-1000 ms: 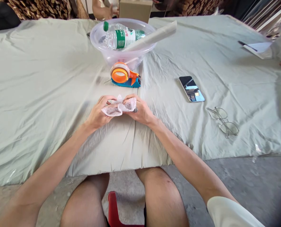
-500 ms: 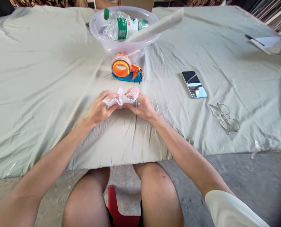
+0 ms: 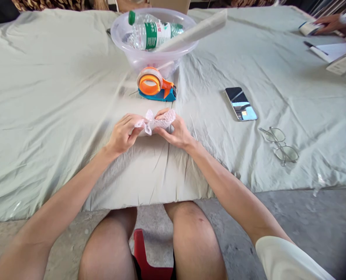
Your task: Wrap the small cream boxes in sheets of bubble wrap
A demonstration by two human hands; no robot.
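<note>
A small piece of pinkish-clear bubble wrap (image 3: 165, 118) is bunched between my hands above the cloth, near the front of the table. My left hand (image 3: 125, 133) pinches its left edge between thumb and fingers. Around its right side my right hand (image 3: 175, 130) is closed, thumb in front and fingers behind. Something greyish shows under the wrap, but I cannot make out what it is. Just beyond my hands stands an orange and blue tape dispenser (image 3: 156, 85) with a roll of clear tape.
Behind the dispenser, a translucent basin (image 3: 123, 44) holds plastic bottles (image 3: 158, 34) and a rolled sheet (image 3: 196, 31). To the right lie a phone (image 3: 241, 104) and eyeglasses (image 3: 280, 144). Another person's hand (image 3: 330, 24) is at the far right, by papers and a pen (image 3: 315, 47).
My left hand has drawn the wrap's left edge inward, and the wrap is more bunched toward the right. Another person's hand has come into view at the far right with a white object.
</note>
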